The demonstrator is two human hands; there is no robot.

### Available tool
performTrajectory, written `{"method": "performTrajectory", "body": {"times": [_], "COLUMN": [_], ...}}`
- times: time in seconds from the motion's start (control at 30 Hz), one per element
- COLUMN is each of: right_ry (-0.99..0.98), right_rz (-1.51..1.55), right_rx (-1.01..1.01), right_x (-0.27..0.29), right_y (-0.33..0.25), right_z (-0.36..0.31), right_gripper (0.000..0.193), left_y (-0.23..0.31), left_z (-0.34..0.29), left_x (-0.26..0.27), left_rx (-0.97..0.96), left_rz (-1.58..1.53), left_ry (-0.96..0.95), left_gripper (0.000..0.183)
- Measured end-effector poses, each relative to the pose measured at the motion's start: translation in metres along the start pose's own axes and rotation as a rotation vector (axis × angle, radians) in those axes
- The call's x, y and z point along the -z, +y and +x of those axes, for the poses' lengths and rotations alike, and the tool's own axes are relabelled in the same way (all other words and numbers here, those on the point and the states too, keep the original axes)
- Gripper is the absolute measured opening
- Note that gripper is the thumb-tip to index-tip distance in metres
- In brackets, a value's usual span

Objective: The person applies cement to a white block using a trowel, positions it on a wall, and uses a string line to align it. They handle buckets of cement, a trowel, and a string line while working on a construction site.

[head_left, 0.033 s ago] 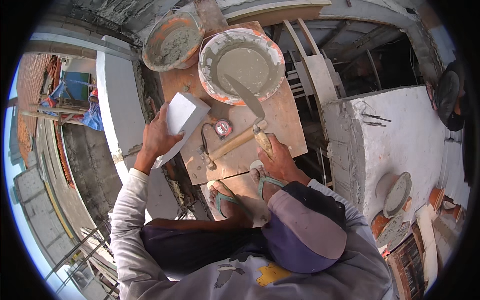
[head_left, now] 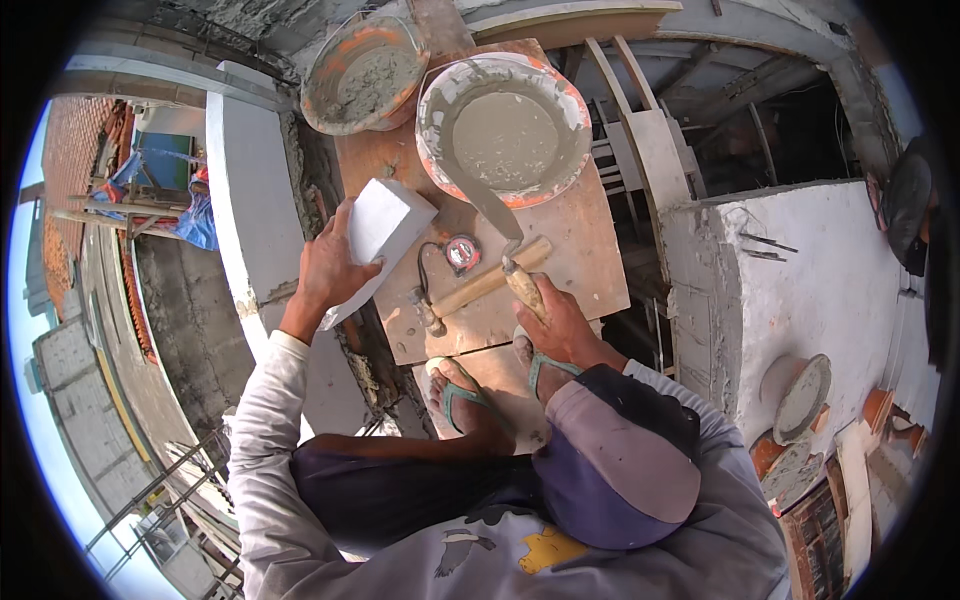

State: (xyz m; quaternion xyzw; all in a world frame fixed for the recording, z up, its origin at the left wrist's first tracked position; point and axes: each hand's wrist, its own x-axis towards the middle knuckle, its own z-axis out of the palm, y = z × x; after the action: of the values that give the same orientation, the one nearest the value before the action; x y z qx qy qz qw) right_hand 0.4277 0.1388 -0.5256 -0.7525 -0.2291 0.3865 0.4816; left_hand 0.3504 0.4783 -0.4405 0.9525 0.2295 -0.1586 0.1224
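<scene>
My left hand [head_left: 328, 265] grips a smooth white block [head_left: 385, 230], thumb on the near side and fingers along its left edge. In my right hand [head_left: 562, 322] is a trowel [head_left: 490, 212], held by its worn wooden handle. Its grey blade points away from me and crosses the near-left rim of a mortar-smeared bucket [head_left: 578, 150]. Wet grey mortar [head_left: 505, 140] lies inside that bucket. Between my hands, a hammer [head_left: 480, 290] with a wooden handle and a round red and black tape measure [head_left: 461, 254] rest on a plywood board [head_left: 585, 250].
A second orange bucket [head_left: 415, 85] with thick mortar stands at the far left of the board. A white wall [head_left: 265, 190] runs along the left. On the right, dark openings between planks lie beside a pale block wall [head_left: 810, 290]. My sandalled feet [head_left: 460, 395] are close to the board.
The view has shifted slightly, moving the scene right. The trowel blade has turned and looks narrower; its tip has swung left from over the mortar to the bucket's rim. My left hand keeps the block.
</scene>
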Motion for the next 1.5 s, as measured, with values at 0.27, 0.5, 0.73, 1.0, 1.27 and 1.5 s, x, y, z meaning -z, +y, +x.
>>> {"method": "performTrajectory", "body": {"times": [0.27, 0.5, 0.73, 1.0, 1.27, 1.5], "right_ry": [-0.201, -0.056, -0.055, -0.156, -0.2, -0.217], "right_rz": [0.066, -0.018, 0.039, -0.011, -0.084, -0.107], "right_rx": [0.111, 0.34, 0.264, 0.158, -0.017, 0.007], "right_x": [-0.042, -0.063, -0.06, -0.058, -0.068, -0.073], "right_y": [-0.021, -0.013, -0.022, -0.033, -0.015, -0.005], "right_z": [0.039, 0.062, 0.07, 0.081, 0.083, 0.088], "right_gripper": [0.054, 0.055, 0.057, 0.056, 0.057, 0.055], "left_y": [0.001, 0.002, -0.005, -0.011, -0.011, -0.005], "left_z": [-0.017, -0.008, -0.003, -0.004, -0.003, 0.0], "left_x": [-0.01, -0.006, -0.007, -0.012, -0.012, -0.006], "left_rx": [0.047, 0.075, 0.091, 0.072, 0.074, 0.106], "left_rz": [-0.098, -0.085, -0.07, -0.039, -0.063, -0.054], "left_ry": [0.0, -0.026, -0.047, 0.003, -0.015, -0.053], "left_gripper": [0.1, 0.099, 0.099, 0.098, 0.099, 0.098]}}
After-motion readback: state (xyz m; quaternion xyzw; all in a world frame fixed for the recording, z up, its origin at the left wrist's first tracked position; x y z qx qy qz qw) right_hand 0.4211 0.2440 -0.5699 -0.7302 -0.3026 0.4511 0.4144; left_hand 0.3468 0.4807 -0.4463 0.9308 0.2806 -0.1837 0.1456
